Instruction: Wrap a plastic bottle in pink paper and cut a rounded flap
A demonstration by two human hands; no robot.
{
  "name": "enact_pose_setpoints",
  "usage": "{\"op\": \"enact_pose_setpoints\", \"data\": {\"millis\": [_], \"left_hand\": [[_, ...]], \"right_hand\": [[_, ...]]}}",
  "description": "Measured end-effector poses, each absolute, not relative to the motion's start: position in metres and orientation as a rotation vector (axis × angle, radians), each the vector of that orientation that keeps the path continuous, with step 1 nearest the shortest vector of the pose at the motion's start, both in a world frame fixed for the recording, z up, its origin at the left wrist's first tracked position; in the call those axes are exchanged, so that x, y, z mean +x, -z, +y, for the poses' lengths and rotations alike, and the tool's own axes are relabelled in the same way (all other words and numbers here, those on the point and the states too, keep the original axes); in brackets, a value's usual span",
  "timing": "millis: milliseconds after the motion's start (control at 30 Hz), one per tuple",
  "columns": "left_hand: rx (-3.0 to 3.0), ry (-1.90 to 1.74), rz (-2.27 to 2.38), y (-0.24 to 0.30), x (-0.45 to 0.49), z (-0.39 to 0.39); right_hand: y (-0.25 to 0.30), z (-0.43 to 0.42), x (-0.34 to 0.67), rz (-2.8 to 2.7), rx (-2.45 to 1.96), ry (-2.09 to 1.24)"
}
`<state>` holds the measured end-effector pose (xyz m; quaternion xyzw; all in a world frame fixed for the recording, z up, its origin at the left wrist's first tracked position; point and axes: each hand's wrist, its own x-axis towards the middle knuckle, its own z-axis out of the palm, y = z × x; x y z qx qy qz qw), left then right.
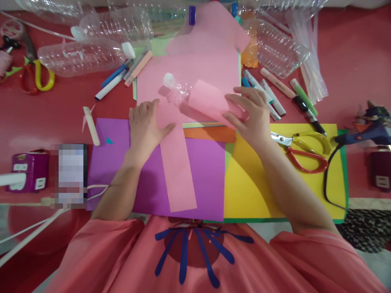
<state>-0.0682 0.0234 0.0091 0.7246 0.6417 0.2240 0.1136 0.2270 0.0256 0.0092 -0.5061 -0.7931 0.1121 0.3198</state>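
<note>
A small clear plastic bottle (179,94) lies tilted on its side, its white cap (168,80) pointing up and left. Pink paper (207,97) is wrapped around its body. My right hand (252,110) has thumb and fingers around the wrapped lower end. To the left, my left hand (145,128) lies palm down with fingers and thumb apart, touching the left edge of a long pink paper strip (179,175). The strip runs toward me over the purple sheet (146,187). Its far end merges with the larger pink paper (189,65) beneath the bottle.
Scissors (301,148) lie on a yellow sheet (253,191) beside my right forearm. Markers (276,83) and clear bottles (82,57) lie along the far side. At left are a phone (71,175), a purple socket block (29,171) and a white-handled cutter (91,126). A glue gun (366,130) rests at right.
</note>
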Motion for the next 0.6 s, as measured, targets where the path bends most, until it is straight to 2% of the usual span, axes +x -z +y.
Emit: {"op": "enact_pose_setpoints", "data": {"millis": [200, 400, 600], "left_hand": [[2.11, -0.669, 1.782, -0.013, -0.063, 0.021], [2.033, -0.845, 1.417, -0.01, -0.06, 0.018], [1.927, -0.937, 1.292, 0.002, -0.055, 0.017]], "right_hand": [[-0.011, 0.025, 0.235, -2.115, -1.363, -0.085], [-0.012, 0.024, 0.24, -2.093, -1.385, -0.131], [-0.011, 0.02, 0.23, -2.081, -1.451, -0.129]]}}
